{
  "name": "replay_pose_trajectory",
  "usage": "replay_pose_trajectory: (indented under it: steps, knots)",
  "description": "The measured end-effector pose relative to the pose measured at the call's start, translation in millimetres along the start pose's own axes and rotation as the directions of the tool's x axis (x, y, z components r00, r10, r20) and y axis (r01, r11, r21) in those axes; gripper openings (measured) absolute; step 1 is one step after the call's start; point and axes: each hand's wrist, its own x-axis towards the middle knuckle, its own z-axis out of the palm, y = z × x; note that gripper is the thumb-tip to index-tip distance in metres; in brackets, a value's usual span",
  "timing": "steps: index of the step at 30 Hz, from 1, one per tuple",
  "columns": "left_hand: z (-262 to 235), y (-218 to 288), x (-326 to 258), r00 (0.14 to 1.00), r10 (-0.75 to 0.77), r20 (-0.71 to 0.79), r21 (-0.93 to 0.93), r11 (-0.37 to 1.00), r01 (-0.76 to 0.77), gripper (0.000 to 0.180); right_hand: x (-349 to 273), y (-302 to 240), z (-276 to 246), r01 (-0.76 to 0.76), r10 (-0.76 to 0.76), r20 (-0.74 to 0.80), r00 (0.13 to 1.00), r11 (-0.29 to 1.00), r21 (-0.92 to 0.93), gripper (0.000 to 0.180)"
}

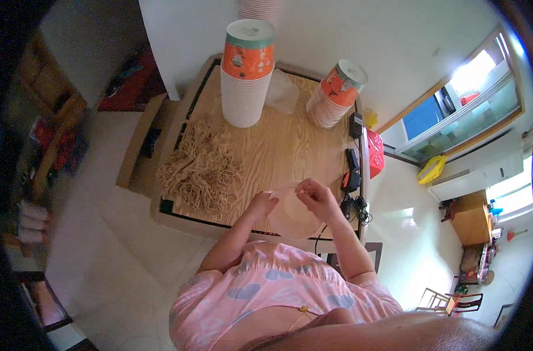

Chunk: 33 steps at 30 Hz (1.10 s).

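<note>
A pale paper bucket sits at the table's near edge, its open mouth up, right below my hands. My left hand is closed at the far left of its rim. Over the far side of the rim, my right hand pinches with thumb and fingers. A thin pale string runs taut between the two hands; where its ends go is hidden by my fingers. To the left lies a loose, tangled heap of tan strings.
A tall stack of upside-down paper buckets stands at the back of the wood-grain table. Back right is a shorter stack. Black adapters and cables line the right edge. A red basket is beyond it.
</note>
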Motion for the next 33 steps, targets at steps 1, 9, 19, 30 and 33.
replay_pose_trajectory:
  steps: [1,9,19,30,33]
  knots:
    - [1,-2,-2,0.987,0.146,-0.068,0.158,0.978,-0.133,0.043,-2,-1,-6,-0.024,0.023,-0.011,1.000,0.999,-0.037,0.003]
    - [-20,23,-6,0.919,0.377,-0.114,-0.063,0.921,-0.385,0.042,18,38,-65,-0.054,0.016,-0.201,0.979,0.982,-0.182,0.007]
    - [-50,73,-13,0.738,0.613,-0.281,0.070,0.781,-0.621,0.053,42,36,-102,-0.193,0.182,-0.067,0.981,0.954,-0.229,0.030]
    - [10,-32,79,0.841,0.439,-0.317,0.357,0.876,-0.323,0.076,94,-85,-193,0.096,-0.561,-0.316,0.765,0.585,-0.805,0.022]
    - [37,-50,81,0.820,0.452,-0.351,0.446,0.851,-0.278,0.067,122,-97,-241,0.050,-0.719,-0.292,0.631,0.413,-0.910,0.024]
